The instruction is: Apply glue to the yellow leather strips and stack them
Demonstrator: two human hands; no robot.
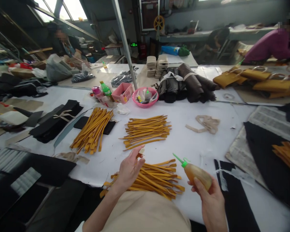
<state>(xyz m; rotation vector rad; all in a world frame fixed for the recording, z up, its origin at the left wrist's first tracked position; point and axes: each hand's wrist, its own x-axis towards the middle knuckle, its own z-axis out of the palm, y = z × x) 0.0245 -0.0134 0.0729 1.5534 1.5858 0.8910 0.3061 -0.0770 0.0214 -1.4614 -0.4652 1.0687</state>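
Observation:
My right hand [211, 196] is wrapped round a squeeze bottle [197, 174] of amber liquid with a green cap and a thin green nozzle pointing up and to the left. Between the thumb and fingers of my left hand [130, 167] is the end of a mustard strap [140, 152], its pale side partly showing; the rest of it is hidden. Below and behind that hand lies a loose pile of mustard straps [157, 180] at the table's near edge. A second strap pile [147, 129] sits just beyond, and a third strap pile [93, 129] lies to the left.
On the white table [178, 138] stand a pink basin [145, 102], a pink box [122, 92] and dark rolls [186, 83]. A beige band [205, 124] lies right. Black panels [236, 193] flank the near right. A metal pole [124, 42] rises mid-table. Other people sit further back.

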